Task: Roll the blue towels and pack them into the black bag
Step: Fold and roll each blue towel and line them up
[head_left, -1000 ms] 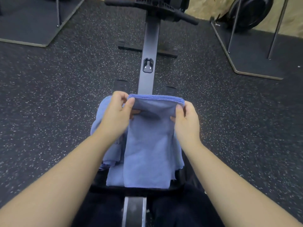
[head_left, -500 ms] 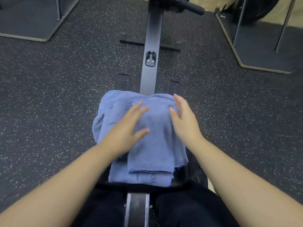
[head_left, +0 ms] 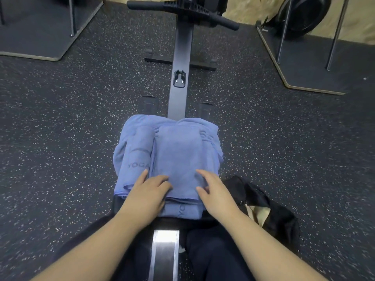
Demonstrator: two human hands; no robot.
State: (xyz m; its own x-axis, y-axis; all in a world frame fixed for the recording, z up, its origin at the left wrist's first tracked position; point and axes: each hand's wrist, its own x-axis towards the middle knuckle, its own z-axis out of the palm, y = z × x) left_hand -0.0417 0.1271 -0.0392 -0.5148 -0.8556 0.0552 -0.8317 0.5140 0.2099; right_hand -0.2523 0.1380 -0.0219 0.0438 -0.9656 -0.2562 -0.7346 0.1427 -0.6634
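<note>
Both hands, left hand and right hand, grip open, flat on folded blue towel, near edge, likely to start rolling; black bag beside

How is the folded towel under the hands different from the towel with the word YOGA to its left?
The folded towel lies flat and wide on top, and both hands, left hand and right hand, rest on its near end. The YOGA towel is narrower, shows printed letters, lies beside it and is untouched. Both are blue and lie lengthwise on the pile.
</note>
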